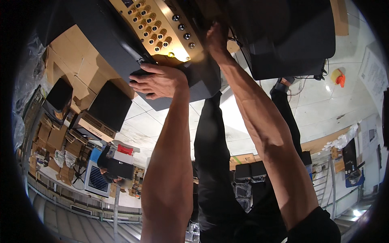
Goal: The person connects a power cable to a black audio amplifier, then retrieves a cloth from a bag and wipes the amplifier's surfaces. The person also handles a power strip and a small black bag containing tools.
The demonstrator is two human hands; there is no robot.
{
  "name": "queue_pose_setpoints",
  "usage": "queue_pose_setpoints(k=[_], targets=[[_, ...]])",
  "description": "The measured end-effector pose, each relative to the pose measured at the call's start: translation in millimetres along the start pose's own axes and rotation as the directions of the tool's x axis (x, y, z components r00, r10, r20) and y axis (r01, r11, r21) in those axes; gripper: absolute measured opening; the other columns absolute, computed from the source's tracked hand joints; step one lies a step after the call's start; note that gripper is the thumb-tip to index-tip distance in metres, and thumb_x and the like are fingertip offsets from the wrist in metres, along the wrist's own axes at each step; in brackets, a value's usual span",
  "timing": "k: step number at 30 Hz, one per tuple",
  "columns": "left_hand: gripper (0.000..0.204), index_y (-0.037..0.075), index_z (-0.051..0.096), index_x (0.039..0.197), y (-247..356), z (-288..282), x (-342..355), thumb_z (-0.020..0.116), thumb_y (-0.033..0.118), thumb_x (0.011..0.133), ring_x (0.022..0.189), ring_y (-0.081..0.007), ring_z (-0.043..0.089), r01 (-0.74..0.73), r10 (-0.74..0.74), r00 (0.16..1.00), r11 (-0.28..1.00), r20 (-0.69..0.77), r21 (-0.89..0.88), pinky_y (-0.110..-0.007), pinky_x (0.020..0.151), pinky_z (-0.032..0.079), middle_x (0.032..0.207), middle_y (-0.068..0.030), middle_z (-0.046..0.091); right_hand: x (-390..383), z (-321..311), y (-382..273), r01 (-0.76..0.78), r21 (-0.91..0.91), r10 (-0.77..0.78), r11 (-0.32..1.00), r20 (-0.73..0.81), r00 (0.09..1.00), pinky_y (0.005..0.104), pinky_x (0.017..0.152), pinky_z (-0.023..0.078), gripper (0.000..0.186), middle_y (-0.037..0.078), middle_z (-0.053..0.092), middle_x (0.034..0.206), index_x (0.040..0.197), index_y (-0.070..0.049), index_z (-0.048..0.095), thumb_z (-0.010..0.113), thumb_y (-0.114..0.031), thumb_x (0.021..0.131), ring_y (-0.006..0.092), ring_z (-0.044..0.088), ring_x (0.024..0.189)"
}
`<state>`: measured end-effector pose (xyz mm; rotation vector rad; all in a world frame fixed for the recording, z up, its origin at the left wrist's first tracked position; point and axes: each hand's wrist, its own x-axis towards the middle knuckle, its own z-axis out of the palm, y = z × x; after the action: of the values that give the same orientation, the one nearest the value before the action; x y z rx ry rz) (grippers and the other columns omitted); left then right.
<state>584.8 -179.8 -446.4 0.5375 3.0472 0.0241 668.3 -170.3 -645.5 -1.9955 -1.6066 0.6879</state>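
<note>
My left hand point(158, 81) lies with spread fingers on the near edge of a black-cased unit point(199, 82), which has a gold panel point(174, 24) bearing several knobs and a lit yellow lamp. My right hand point(216, 40) is at that unit's right end, its fingers curled in shadow around something I cannot make out. Just right of it is a large black box point(283, 36) with dark cables point(316, 76) along its lower edge.
Cardboard point(71, 52) and two black cabinets point(108, 103) lie on the left. My legs point(206, 154) are on the tiled floor point(304, 105), with an orange object point(339, 77) at right. Another person point(109, 166) is by a shelved area lower left; metal railings point(115, 214) line the rim.
</note>
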Motion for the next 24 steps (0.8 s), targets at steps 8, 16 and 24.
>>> queue_pose_setpoints(k=[8,16,24], targets=[[0.077,0.001,0.022,0.147,-8.0,-0.1,4.6,0.015,0.059,0.096,0.143,-0.0327,0.017,0.003,-0.003,0.999,1.000,-0.052,0.000,-0.056,0.112,0.014,0.153,-0.0216,0.018,15.2,-59.3,-23.4,0.041,-0.047,-0.045,0.998,-0.082,0.996,0.0436,0.080,0.050,0.023,0.024,0.062,0.100,0.099,0.003,0.063,0.058,-0.008,0.079,0.0379,0.061,0.092],[0.077,0.000,0.025,0.145,-6.0,0.3,2.5,0.017,0.059,0.096,0.143,-0.0332,0.016,-0.009,0.008,0.998,1.000,-0.066,-0.003,-0.057,0.111,0.015,0.152,-0.0224,0.020,-44.1,-126.3,-49.7,-0.238,0.056,0.237,0.970,0.029,0.971,0.0469,0.079,0.048,0.018,0.026,0.060,0.099,0.102,0.002,0.059,0.051,-0.007,0.090,0.0419,0.059,0.092],[0.076,0.002,0.025,0.146,-3.6,5.1,0.5,0.018,0.059,0.096,0.143,-0.0328,0.017,-0.011,0.010,0.997,1.000,-0.082,-0.012,-0.059,0.109,0.019,0.153,-0.0207,0.020,-210.1,-297.6,-93.5,-0.733,0.152,0.665,0.663,0.331,0.670,0.0491,0.055,0.043,0.018,0.025,0.058,0.073,0.090,0.001,0.052,0.046,-0.015,0.097,0.0445,0.057,0.067]])
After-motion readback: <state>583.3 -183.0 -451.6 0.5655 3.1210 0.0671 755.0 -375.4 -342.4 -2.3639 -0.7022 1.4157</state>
